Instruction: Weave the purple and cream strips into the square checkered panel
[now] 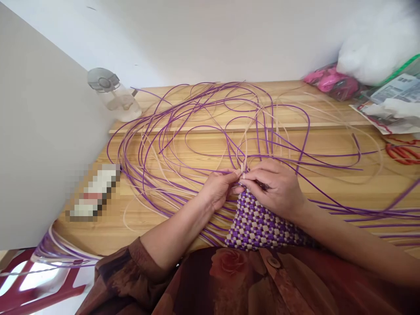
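A purple and beige woven piece (259,223) lies on the table in front of my body, its narrow end pointing away from me. Both hands meet at that tip. My left hand (220,186) pinches a beige strand at the edge of the weave with thumb and fingers. From the other side, my right hand (277,186) closes thumb and forefinger on the beige strands (243,166) at the same spot. Long purple strands (197,105) fan out from the weave in loops over the table, mixed with beige ones. Part of the weave is hidden under my right hand.
A clear bottle with a grey lid (116,94) stands at the back left, with a blurred-out flat object (95,192) nearer. Red-handled scissors (403,153), papers (390,113), a pink bundle (333,83) and a white bag (377,52) are at right. A wall (213,43) rises behind the wooden table (203,153).
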A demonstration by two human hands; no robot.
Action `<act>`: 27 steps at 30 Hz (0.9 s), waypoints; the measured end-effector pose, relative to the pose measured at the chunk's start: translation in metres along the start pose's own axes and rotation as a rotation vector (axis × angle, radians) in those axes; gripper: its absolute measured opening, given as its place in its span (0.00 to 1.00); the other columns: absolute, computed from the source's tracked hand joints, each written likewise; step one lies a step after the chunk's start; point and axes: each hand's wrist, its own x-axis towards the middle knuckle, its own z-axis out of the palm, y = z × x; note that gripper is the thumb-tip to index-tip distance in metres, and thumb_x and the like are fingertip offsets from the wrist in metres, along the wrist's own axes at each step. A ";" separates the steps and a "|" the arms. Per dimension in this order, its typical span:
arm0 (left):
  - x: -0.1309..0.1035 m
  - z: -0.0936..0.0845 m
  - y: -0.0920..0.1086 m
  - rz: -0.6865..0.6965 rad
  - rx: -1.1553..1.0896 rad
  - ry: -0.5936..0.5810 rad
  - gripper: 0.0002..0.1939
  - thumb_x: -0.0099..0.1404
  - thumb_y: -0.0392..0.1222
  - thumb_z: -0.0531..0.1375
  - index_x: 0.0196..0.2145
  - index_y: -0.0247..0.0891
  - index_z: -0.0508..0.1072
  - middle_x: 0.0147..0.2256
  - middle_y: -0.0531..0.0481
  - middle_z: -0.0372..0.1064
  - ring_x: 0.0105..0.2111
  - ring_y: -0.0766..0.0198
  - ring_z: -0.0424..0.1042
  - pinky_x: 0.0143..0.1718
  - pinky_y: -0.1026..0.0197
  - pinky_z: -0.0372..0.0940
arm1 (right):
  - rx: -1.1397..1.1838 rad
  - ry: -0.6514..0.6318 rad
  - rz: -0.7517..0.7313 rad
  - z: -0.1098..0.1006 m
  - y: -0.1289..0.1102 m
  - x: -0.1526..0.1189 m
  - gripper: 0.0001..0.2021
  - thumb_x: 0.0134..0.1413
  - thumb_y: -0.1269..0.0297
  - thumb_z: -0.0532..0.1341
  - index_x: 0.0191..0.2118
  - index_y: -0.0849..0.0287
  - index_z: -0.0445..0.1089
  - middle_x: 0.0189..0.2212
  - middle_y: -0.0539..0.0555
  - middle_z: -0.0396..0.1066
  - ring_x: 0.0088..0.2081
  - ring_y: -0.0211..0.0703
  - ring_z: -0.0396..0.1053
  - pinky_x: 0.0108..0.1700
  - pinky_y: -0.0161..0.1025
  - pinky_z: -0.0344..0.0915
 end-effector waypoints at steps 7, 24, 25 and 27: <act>-0.001 0.000 0.002 0.013 -0.006 -0.027 0.11 0.52 0.33 0.70 0.24 0.32 0.70 0.22 0.54 0.66 0.21 0.72 0.66 0.19 0.71 0.66 | 0.249 -0.168 0.098 -0.019 -0.017 -0.011 0.03 0.55 0.72 0.64 0.36 0.58 0.72 0.34 0.52 0.73 0.39 0.41 0.69 0.44 0.40 0.66; 0.001 -0.003 0.000 0.013 0.014 -0.057 0.17 0.46 0.42 0.75 0.25 0.31 0.72 0.22 0.53 0.68 0.21 0.73 0.65 0.22 0.70 0.62 | 0.286 -0.125 -0.057 0.002 -0.025 -0.016 0.07 0.58 0.76 0.60 0.40 0.57 0.69 0.36 0.54 0.74 0.42 0.43 0.69 0.49 0.43 0.66; 0.001 -0.003 -0.001 0.027 0.020 -0.053 0.17 0.46 0.42 0.75 0.25 0.31 0.73 0.22 0.53 0.68 0.21 0.73 0.65 0.22 0.70 0.62 | 0.290 -0.115 -0.032 0.003 -0.025 -0.015 0.05 0.58 0.75 0.60 0.38 0.57 0.69 0.34 0.53 0.74 0.40 0.42 0.69 0.46 0.42 0.66; 0.001 -0.003 -0.004 0.055 0.036 -0.029 0.17 0.45 0.43 0.75 0.25 0.32 0.72 0.21 0.53 0.69 0.21 0.73 0.65 0.23 0.69 0.61 | 0.287 -0.089 0.033 0.007 -0.024 -0.014 0.04 0.59 0.73 0.59 0.34 0.58 0.67 0.30 0.52 0.71 0.35 0.40 0.66 0.40 0.41 0.64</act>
